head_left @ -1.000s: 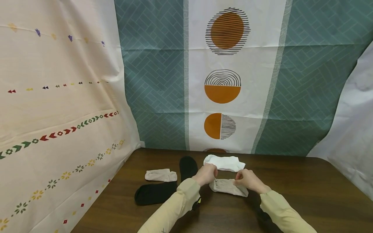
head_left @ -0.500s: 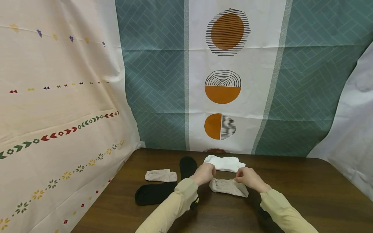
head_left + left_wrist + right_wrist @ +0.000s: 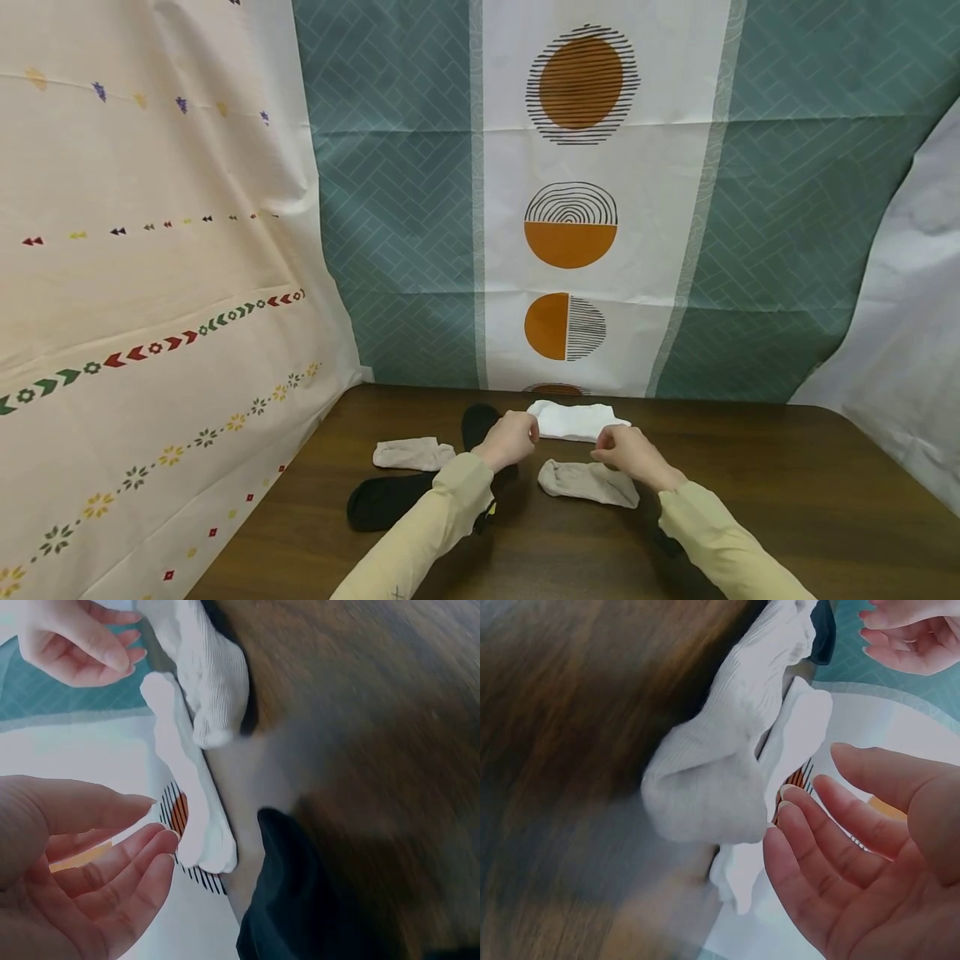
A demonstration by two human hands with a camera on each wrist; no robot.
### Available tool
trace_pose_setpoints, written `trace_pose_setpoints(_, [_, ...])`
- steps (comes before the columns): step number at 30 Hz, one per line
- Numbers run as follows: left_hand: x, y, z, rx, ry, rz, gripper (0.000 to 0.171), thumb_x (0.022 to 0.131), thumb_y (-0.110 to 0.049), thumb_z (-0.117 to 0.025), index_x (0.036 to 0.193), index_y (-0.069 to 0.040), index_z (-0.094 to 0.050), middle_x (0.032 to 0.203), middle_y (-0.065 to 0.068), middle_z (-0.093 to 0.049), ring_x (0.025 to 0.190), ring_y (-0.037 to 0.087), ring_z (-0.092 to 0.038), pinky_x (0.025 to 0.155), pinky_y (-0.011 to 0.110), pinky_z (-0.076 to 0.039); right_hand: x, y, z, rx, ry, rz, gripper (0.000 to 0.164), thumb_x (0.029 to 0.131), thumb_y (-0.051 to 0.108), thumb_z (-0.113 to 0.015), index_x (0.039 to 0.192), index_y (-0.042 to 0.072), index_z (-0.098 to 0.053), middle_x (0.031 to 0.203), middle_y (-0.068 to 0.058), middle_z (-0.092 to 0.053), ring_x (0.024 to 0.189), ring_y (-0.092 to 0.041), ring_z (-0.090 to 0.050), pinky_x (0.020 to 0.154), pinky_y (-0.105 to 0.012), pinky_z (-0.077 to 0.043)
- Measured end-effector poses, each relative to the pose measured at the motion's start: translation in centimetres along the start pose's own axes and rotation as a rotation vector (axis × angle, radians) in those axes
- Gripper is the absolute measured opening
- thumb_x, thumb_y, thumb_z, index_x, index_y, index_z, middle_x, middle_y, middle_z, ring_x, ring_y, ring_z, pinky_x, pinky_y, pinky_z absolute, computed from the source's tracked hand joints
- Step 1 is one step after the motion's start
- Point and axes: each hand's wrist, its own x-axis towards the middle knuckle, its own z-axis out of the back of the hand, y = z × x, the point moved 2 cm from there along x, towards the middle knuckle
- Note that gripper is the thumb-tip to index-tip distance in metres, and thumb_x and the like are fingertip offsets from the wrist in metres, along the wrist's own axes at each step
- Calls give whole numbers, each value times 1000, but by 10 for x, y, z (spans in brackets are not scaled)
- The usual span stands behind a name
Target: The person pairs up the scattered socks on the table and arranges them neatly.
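A beige ribbed sock (image 3: 588,484) lies flat on the table, and my right hand (image 3: 632,454) hovers just above its far right end. In the right wrist view the fingers are loosely bent with nothing between them, and the sock (image 3: 712,761) lies beside the fingertips. My left hand (image 3: 510,439) is in the air over a black sock (image 3: 477,422), which it partly hides. Its fingers hang relaxed around a gap in the left wrist view, holding nothing. Behind both hands lies a white sock (image 3: 576,422).
On the left of the brown table (image 3: 750,492) lie a second beige sock (image 3: 412,454) and another black sock (image 3: 384,503), partly covered by the left sleeve (image 3: 427,533). A patterned curtain (image 3: 405,250) hangs behind the table, a cream cloth (image 3: 150,333) at the left.
My left hand has drawn away leftward from the near beige sock, toward the black sock. The right hand has lifted slightly off the beige sock, which stays in place.
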Motion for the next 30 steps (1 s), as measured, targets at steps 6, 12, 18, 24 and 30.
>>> trace_pose_setpoints(6, [-4, 13, 8, 20, -20, 9, 11, 71, 4, -61, 76, -5, -63, 70, -3, -53, 64, 13, -50, 55, 25, -41, 5, 8, -4, -8, -31, 59, 13, 78, 6, -68, 71, 6, -57, 64, 3, -54, 57, -11, -48, 53, -30, -41])
trace_pose_setpoints(12, [-10, 25, 21, -6, -30, 32, 10, 72, 4, -61, 79, -4, -64, 73, -1, -54, 69, 16, -51, 59, 28, -42, 11, 17, -10, 6, -32, 100, 12, 78, 5, -67, 71, 6, -57, 65, 3, -54, 60, -11, -49, 57, -30, -42])
trace_pose_setpoints(18, [-18, 41, 33, -35, -66, 56, 12, 73, 6, -59, 79, -4, -63, 76, 1, -55, 69, 17, -51, 60, 30, -43, 17, 30, -16, 14, -42, 120, 10, 78, 6, -68, 73, 6, -59, 66, 3, -55, 61, -11, -49, 56, -29, -42])
trace_pose_setpoints(24, [-25, 55, 42, -69, -67, 88, 14, 76, 6, -56, 85, -1, -64, 81, 5, -58, 65, 17, -51, 59, 30, -43, 24, 44, -23, 40, -44, 107, 9, 79, 7, -68, 75, 6, -59, 67, 3, -56, 62, -11, -51, 58, -30, -42])
trace_pose_setpoints(30, [-35, 69, 48, -104, -64, 117, 13, 78, 6, -55, 88, 1, -63, 78, 6, -57, 61, 16, -50, 56, 30, -43, 29, 59, -33, 92, -31, 131, 7, 79, 5, -66, 79, 4, -59, 70, 1, -58, 65, -13, -54, 60, -30, -44])
